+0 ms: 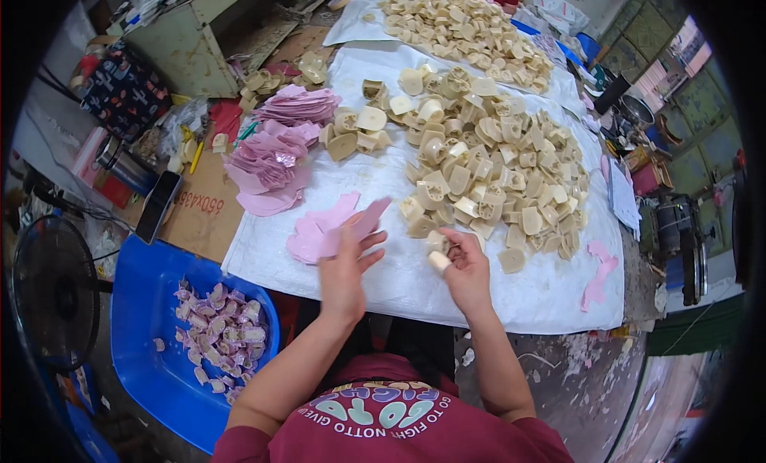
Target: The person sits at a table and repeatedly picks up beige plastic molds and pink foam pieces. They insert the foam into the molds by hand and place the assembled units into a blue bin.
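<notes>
My left hand (345, 281) is over the near edge of the white-covered table, pinching a thin pink cut-out sheet (372, 215) that stands up from the fingers. Beneath and beside it, more pink cut-out sheets (311, 233) lie on the cloth. Opposite, my right hand (467, 273) has its fingers closed on a small cream moulded piece (437, 248); part of the piece is hidden by the fingers. Just beyond that hand spreads a big heap of similar cream pieces (487, 156). Stacks of pink cut-out sheets (275, 156) lie further left.
A blue tub (140, 335) at lower left holds several pink-wrapped pieces (219, 335). Another cream heap (463, 32) covers the far table, where a person in red is partly visible. A phone (159, 206), a flask (126, 164) and a fan (56, 287) stand left. A pink scrap (598, 278) lies right.
</notes>
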Motion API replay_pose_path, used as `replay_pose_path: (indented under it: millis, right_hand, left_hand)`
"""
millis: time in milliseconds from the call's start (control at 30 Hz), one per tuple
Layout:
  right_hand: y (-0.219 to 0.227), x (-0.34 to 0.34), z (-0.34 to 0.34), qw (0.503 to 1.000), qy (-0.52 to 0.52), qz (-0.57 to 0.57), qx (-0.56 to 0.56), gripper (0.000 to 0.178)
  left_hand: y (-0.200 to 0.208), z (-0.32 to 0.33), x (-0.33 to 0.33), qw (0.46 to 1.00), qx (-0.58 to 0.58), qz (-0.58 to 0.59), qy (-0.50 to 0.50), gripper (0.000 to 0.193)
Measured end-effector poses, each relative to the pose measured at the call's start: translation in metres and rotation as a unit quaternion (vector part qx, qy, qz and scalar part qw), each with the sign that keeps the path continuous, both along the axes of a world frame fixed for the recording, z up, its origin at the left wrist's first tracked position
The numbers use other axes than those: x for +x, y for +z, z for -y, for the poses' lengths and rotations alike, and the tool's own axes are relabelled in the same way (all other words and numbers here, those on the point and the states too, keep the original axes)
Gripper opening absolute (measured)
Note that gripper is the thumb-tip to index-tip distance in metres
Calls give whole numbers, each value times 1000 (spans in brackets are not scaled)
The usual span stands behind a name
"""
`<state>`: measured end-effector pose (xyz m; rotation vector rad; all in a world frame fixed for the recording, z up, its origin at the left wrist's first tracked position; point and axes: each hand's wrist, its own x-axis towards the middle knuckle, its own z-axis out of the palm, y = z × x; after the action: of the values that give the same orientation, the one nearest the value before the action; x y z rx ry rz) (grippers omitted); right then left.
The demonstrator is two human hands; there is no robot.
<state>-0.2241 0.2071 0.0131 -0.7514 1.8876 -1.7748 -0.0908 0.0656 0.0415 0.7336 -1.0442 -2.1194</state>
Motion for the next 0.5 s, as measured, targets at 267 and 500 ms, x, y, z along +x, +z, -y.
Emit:
replay_pose_path:
  millis: [267, 500]
  right_hand:
    - [29, 45, 17, 979, 36, -194, -44, 49]
    - [24, 44, 20, 976, 77, -162, -121, 47]
  left_hand:
    - [-20, -12, -43, 995, 76, -3, -69, 38]
    - [-1, -4, -35, 991, 72, -17, -108, 41]
